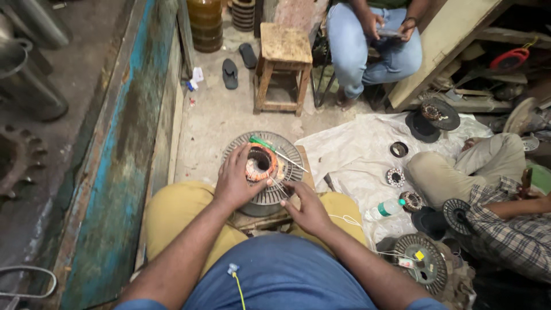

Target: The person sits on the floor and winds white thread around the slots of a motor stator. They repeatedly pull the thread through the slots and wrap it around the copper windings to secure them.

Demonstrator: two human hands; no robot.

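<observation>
A round grey metal motor housing (pixel 290 150) rests between my knees, and a copper-wound stator (pixel 261 163) sits on top of it. My left hand (pixel 236 178) grips the stator from the left, fingers spread over its rim. My right hand (pixel 306 208) rests at the housing's near right edge, fingers pinched on something thin; what it is I cannot make out. A green-handled screwdriver (pixel 275 151) lies across the housing, tip pointing right.
A wooden stool (pixel 282 63) stands ahead, with a seated person (pixel 373 40) behind it. A second person (pixel 493 189) sits at the right on a white sheet (pixel 350 155) strewn with motor parts and a plastic bottle (pixel 385 209). A blue-painted wall (pixel 123 155) runs along the left.
</observation>
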